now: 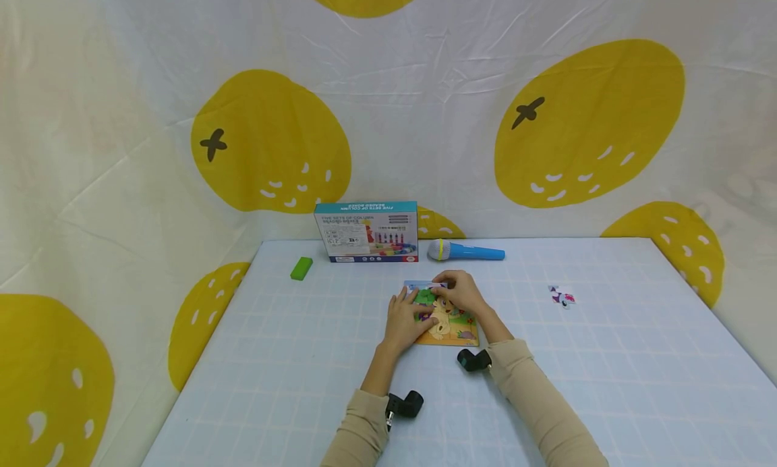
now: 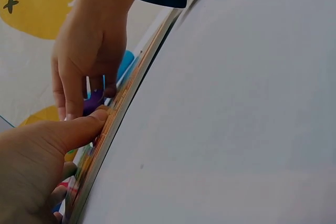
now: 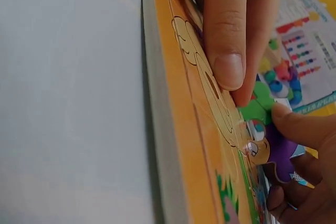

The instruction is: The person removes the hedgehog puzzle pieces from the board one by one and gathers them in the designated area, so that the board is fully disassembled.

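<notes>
A jigsaw puzzle board [image 1: 458,341] with a cartoon animal lies mid-table, with a grey edge in the wrist views. My right hand [image 1: 466,293] is over its upper part. In the right wrist view, that hand pinches a puzzle piece [image 3: 281,148], mostly purple with a printed eye, between thumb and fingers. The piece stands tilted against the board's surface. My left hand [image 1: 405,320] rests on the board's left side, fingers extended, thumb [image 2: 86,128] touching the picture. Both hands partly hide the board.
Behind the board stand a toy box [image 1: 367,234] and a blue toy microphone [image 1: 476,252]. A green block [image 1: 301,268] lies at the left. Farther right are small, colourful loose puzzle pieces [image 1: 562,297]. Fruit-patterned cloth [image 1: 425,116] hangs behind the table.
</notes>
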Available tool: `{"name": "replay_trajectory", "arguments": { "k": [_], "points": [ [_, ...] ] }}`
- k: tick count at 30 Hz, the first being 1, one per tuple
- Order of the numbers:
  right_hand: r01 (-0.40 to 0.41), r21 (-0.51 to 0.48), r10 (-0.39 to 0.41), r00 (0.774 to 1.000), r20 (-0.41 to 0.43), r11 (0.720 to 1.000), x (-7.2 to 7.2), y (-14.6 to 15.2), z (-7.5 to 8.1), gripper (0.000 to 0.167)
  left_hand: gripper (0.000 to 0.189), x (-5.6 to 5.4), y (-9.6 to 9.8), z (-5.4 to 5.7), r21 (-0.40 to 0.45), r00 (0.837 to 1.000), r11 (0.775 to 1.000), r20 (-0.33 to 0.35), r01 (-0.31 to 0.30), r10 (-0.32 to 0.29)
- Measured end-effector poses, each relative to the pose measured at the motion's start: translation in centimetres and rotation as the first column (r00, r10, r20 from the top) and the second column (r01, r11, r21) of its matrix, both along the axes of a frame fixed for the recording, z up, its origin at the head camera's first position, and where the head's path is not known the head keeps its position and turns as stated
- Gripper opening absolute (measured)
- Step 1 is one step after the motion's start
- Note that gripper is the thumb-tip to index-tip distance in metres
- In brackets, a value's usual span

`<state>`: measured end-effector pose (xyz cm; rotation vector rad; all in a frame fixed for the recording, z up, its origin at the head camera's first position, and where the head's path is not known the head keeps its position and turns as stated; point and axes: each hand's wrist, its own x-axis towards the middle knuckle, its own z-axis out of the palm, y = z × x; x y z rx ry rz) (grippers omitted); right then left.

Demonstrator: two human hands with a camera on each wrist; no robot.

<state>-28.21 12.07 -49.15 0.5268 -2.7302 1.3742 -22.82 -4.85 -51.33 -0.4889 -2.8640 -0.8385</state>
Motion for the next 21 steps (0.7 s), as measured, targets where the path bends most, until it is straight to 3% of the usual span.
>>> {"name": "replay_trajectory", "arguments": {
  "k": [5,14,16,21],
  "points": [
    [-0.011,0.064,0.012,1.000,-0.014,0.998,0.0,0.1,0.2,0.016,0.033,0.1,0.1,0.2,0.010,1.000,1.000,0.019,-0.004,0.003],
    [-0.154,-0.003,0.154,0.987,-0.040,0.988,0.2,1.4,0.6,0.020,0.033,0.2,0.1,0.2,0.021,1.000,1.000,0.028,-0.002,0.002],
    [-0.140,-0.018,0.139,0.990,-0.029,0.990,0.2,1.5,0.6,0.021,0.032,0.1,0.1,0.2,0.024,1.000,1.000,0.027,-0.004,0.003],
    [-0.013,-0.067,0.014,1.000,0.024,0.998,0.0,1.6,0.6,0.025,0.032,0.0,0.1,0.1,0.026,1.000,1.000,0.019,0.000,0.000]
  ]
}}
